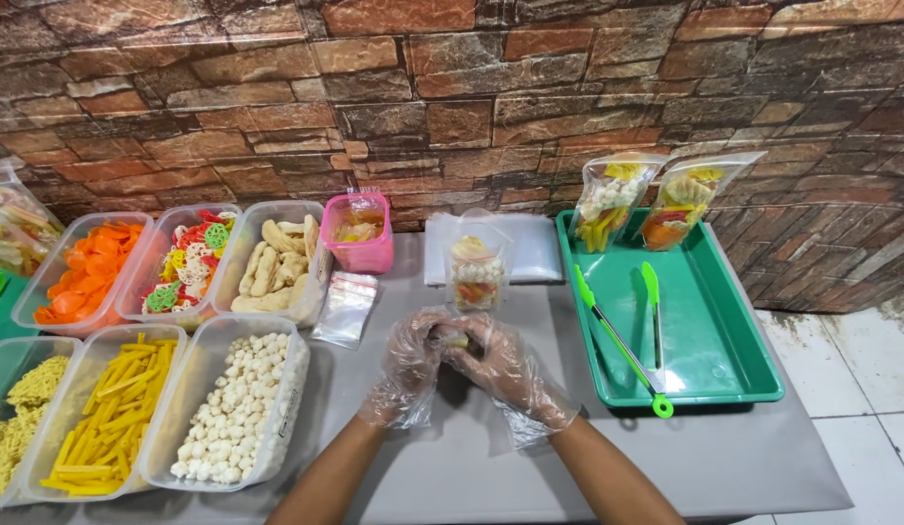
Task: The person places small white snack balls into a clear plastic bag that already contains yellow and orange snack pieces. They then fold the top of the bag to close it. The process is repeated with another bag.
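Observation:
Both hands wear clear plastic gloves and meet over the grey table [724, 457]. My left hand [410, 365] and my right hand [496, 360] are closed together on a small pale snack piece [457, 340], mostly hidden between the fingers. Just beyond them stands an open clear pouch [474, 267] part-filled with mixed coloured crackers.
Clear tubs at the left hold white balls [240, 408], yellow sticks [106, 423], pale crackers [275, 262], coloured wheel crackers [184, 267] and orange chips [87, 272]. A pink tub [359, 233] and small bags [347, 306] sit behind. A green tray [709, 331] at the right holds green tongs [617, 335] and two filled pouches [612, 199].

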